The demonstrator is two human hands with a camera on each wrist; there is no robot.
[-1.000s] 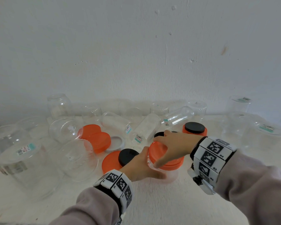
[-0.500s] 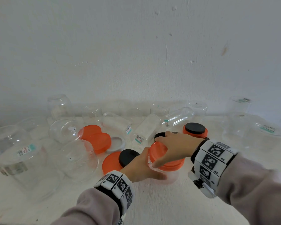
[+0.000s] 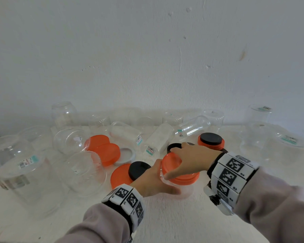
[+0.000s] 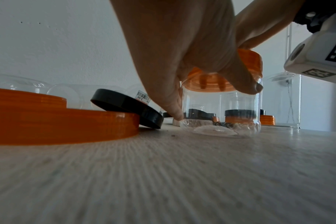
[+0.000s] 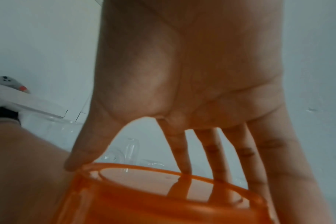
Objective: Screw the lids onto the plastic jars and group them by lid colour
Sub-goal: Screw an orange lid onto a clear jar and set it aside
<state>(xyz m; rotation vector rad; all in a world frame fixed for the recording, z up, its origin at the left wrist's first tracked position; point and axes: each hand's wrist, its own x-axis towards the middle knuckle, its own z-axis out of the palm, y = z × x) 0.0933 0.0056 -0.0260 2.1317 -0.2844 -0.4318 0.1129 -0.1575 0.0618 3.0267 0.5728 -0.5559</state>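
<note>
1. Left hand point(image 3: 153, 179) wraps the clear jar point(image 4: 220, 109), thumb across its front, pinning it upright on the tabletop point(image 3: 165, 221); a loose hold would likely let the light jar spin with the lid
2. The black lid point(image 3: 139, 170) leaning on the orange lid point(image 3: 120, 176) sits just beside that wrist and could get knocked
3. Right hand point(image 3: 193, 159) grips the orange cap point(image 3: 181, 174) from above, fingertips round its rim; the cap looks slightly tilted, so cross-threading is a risk
4. Against the earlier frames, both hands stay put; only the right wrist has rolled slightly
</note>
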